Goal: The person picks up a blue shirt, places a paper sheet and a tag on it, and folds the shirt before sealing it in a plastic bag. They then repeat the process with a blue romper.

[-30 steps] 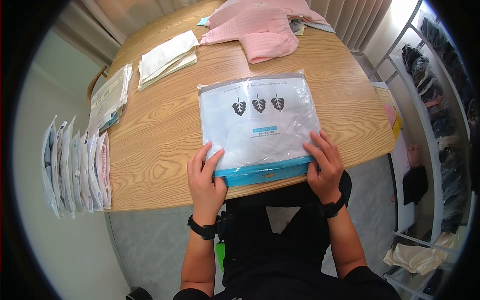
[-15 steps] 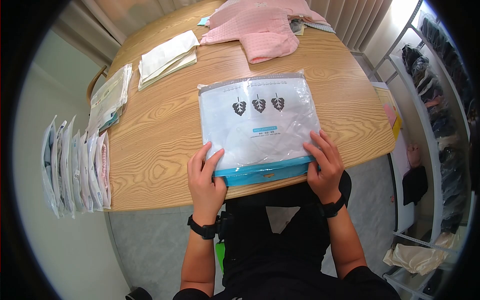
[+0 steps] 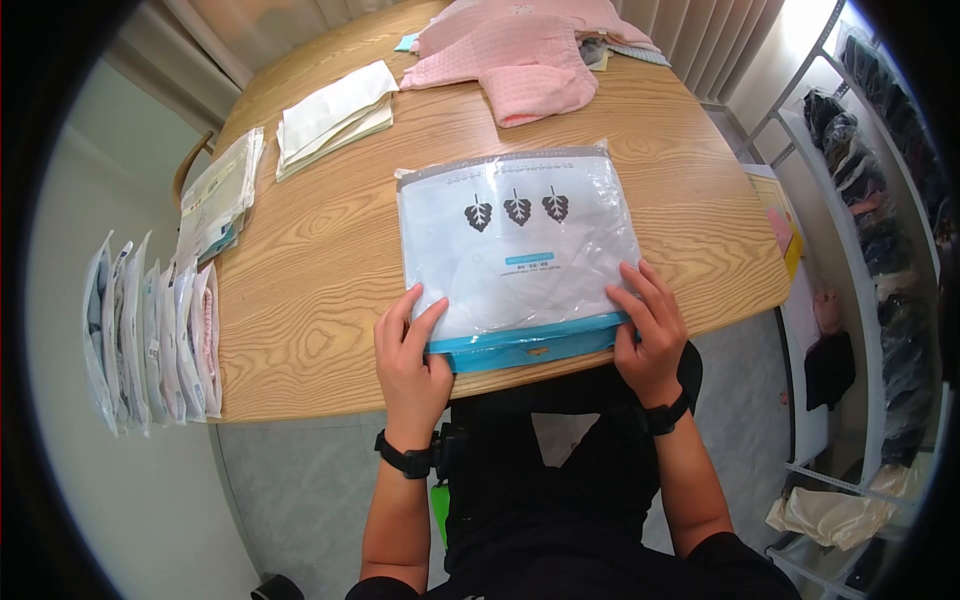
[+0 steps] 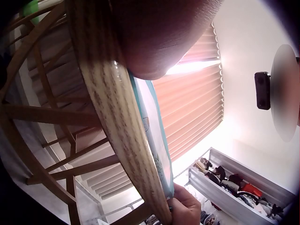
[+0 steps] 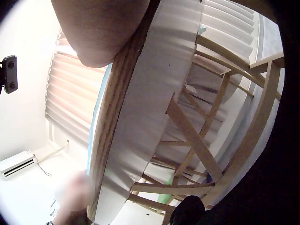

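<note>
A flat, clear-fronted plastic garment bag (image 3: 520, 285) lies on the wooden table, its blue strip along the near edge. White fabric shows inside, and three dark leaf prints run across the far half. My left hand (image 3: 410, 350) rests on the bag's near left corner, fingers extended over the plastic and thumb by the blue strip. On the near right corner lies my right hand (image 3: 652, 335), its fingers likewise spread on top. Seen edge-on in the left wrist view, the bag (image 4: 157, 126) sits along the tabletop, with the right hand (image 4: 185, 206) at its far end.
Several filled bags (image 3: 155, 345) stand upright at the table's left edge. Behind them lie flat packages (image 3: 220, 195) and a stack of white bags (image 3: 337, 120). A pink quilted garment (image 3: 510, 60) spreads across the far side. Shelving (image 3: 850, 200) with bagged items stands on the right.
</note>
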`<control>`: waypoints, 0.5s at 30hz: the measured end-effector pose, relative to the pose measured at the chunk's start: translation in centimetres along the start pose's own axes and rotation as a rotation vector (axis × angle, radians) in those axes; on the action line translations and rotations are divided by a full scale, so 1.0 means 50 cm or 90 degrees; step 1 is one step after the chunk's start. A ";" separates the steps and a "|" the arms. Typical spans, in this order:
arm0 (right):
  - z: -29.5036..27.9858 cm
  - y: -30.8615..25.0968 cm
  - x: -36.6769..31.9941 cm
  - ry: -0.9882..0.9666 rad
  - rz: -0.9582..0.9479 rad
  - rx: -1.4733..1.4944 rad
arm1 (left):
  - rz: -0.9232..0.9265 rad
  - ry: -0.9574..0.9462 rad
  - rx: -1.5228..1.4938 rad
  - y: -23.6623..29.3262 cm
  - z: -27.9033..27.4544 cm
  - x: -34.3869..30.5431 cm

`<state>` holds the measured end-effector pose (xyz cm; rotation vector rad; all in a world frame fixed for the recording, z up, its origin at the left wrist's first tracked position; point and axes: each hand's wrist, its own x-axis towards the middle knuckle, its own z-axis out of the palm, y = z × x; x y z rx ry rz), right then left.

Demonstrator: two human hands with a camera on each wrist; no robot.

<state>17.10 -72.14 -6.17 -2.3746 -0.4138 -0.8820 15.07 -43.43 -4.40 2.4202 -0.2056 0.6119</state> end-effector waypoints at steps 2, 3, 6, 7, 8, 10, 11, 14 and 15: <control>0.000 0.000 0.000 -0.001 0.000 0.000 | 0.002 -0.003 0.000 -0.001 -0.001 -0.001; 0.000 0.000 0.000 0.001 0.000 0.001 | 0.004 -0.006 0.001 -0.002 0.000 -0.001; -0.001 -0.001 0.002 0.001 0.000 0.001 | 0.029 0.042 0.053 -0.001 0.002 0.005; -0.002 -0.004 0.002 0.000 -0.002 0.002 | 0.028 0.043 0.055 0.000 0.004 0.003; -0.001 -0.006 0.002 0.002 -0.005 0.003 | -0.061 0.077 -0.003 0.001 0.009 0.001; 0.003 -0.004 0.001 0.011 -0.002 0.006 | -0.142 0.116 -0.062 0.004 0.007 0.004; 0.003 -0.003 0.001 0.016 -0.004 0.004 | -0.221 0.057 -0.076 0.008 0.002 0.003; 0.000 -0.002 -0.004 0.002 0.012 0.016 | -0.355 0.011 -0.259 0.009 -0.007 -0.005; -0.011 -0.001 0.004 0.014 0.008 0.010 | -0.342 0.014 -0.265 0.014 -0.006 0.002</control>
